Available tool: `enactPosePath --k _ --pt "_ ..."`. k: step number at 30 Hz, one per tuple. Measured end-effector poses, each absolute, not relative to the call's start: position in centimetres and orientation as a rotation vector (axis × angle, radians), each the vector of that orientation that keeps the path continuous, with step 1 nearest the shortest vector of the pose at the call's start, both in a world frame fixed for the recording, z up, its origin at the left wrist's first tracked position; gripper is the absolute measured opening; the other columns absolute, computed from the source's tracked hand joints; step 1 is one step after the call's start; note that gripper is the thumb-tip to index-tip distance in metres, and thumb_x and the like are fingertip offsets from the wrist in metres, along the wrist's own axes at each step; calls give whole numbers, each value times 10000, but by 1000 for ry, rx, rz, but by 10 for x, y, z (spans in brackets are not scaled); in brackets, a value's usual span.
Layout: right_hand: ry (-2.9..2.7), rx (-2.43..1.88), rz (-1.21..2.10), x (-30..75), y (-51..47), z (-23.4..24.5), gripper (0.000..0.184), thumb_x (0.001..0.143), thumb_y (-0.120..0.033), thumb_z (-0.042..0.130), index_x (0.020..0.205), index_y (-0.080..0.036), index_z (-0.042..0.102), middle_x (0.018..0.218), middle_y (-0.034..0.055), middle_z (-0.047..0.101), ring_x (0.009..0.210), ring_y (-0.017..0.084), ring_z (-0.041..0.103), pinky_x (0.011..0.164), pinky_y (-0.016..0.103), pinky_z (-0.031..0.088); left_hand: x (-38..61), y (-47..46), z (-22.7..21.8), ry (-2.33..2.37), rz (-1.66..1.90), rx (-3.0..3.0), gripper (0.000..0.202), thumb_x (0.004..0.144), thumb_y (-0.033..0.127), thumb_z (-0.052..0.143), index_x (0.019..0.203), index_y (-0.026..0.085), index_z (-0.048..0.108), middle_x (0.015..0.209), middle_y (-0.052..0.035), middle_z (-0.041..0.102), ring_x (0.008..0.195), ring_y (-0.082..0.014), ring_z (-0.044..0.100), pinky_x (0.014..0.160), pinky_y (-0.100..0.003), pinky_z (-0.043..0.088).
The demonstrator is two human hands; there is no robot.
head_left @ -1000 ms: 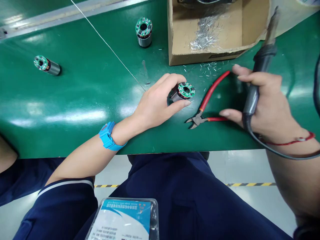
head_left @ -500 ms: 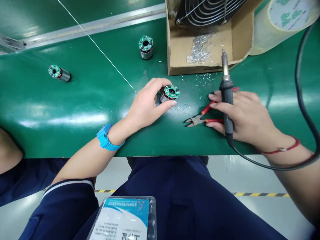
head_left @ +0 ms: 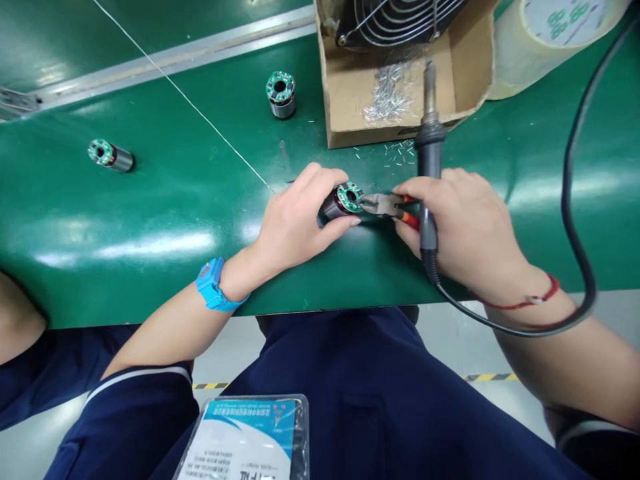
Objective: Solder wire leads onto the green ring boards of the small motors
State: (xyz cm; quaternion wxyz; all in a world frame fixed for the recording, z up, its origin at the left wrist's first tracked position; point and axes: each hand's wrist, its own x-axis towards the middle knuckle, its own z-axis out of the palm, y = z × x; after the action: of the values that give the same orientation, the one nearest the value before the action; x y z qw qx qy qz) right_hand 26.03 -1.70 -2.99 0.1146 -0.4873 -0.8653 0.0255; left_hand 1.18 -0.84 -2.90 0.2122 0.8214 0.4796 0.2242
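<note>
My left hand grips a small motor stator with a green ring circuit board on its end, tilted on the green table. My right hand is closed around red-handled side cutters, whose jaws touch the circuit board. The same hand also holds a black soldering iron between its fingers, tip pointing away from me, its cable looping to the right.
Two more stators stand on the table, one at far centre and one at left. A cardboard box with metal clippings and a fan grille sits behind. A tape roll lies far right. A thin wire crosses the table.
My right hand picked the cutters up off the table and brought their jaws to the stator's board. My left hand tilted the stator toward them.
</note>
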Motion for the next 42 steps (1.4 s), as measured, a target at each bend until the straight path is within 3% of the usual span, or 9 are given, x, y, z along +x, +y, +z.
enactPosePath --k 11,19,22,25,29,34,37,39,42 --pt "-2637 -1496 -88 253 -23 -14 332 988 -397 412 1073 -225 681 714 36 582 688 173 514 633 306 339 13 -12 -29 1342 639 2426 366 914 365 672 1238 219 583 1130 -68 678 1040 -235 648 838 -342 546" --pt "-2164 -1907 -312 254 14 -27 424 937 -460 522 1209 -148 618 867 136 682 728 242 558 639 333 304 -25 48 -22 1609 1083 2184 424 932 542 644 1244 258 605 1135 -62 686 982 -208 666 838 -352 573" --pt "-2071 -1883 -271 257 23 -38 482 908 -516 576 1215 -147 623 906 143 691 783 259 585 688 353 369 -44 103 -27 1745 1206 2014 334 946 480 644 1169 232 616 1106 -52 701 966 -185 677 875 -332 572" --pt "-2028 -1821 -236 264 24 -42 482 902 -531 593 1182 -145 662 932 137 718 858 287 623 745 389 423 -53 156 -28 1889 1116 1935 266 920 324 677 1138 179 628 1125 -71 723 1038 -188 680 956 -304 549" --pt "-1907 -1678 -174 276 20 -41 386 982 -453 463 1067 -186 729 892 89 759 736 230 642 721 380 464 -54 204 -26 2119 819 1842 354 962 296 607 1275 132 603 1276 -118 702 1178 -198 649 1046 -278 489" --pt "-1494 -1824 244 285 22 -48 598 941 -605 450 1369 -228 627 1102 123 761 813 281 710 816 460 545 -64 227 -25 2257 695 1713 367 948 276 618 1281 120 626 1282 -182 696 1193 -296 663 1025 -392 510" --pt "-1414 -1818 380 287 25 -51 668 900 -643 490 1398 -210 593 1214 152 724 975 331 715 904 512 543 -63 227 -21 2277 670 1736 516 947 265 616 1424 94 522 1457 -241 555 1254 -336 634 1053 -427 503" --pt "-1432 -1803 379 288 27 -51 646 873 -639 539 1331 -193 631 1249 167 701 1093 352 680 959 524 525 -56 229 -18 2245 661 1813 608 961 295 611 1516 129 426 1542 -226 462 1304 -330 603 1085 -411 491" --pt "-1442 -1782 336 289 29 -53 617 860 -610 560 1264 -151 645 1197 179 694 1076 328 655 954 510 512 -38 244 -18 2121 607 1942 578 969 342 632 1500 193 456 1521 -161 493 1307 -288 590 1101 -419 499"
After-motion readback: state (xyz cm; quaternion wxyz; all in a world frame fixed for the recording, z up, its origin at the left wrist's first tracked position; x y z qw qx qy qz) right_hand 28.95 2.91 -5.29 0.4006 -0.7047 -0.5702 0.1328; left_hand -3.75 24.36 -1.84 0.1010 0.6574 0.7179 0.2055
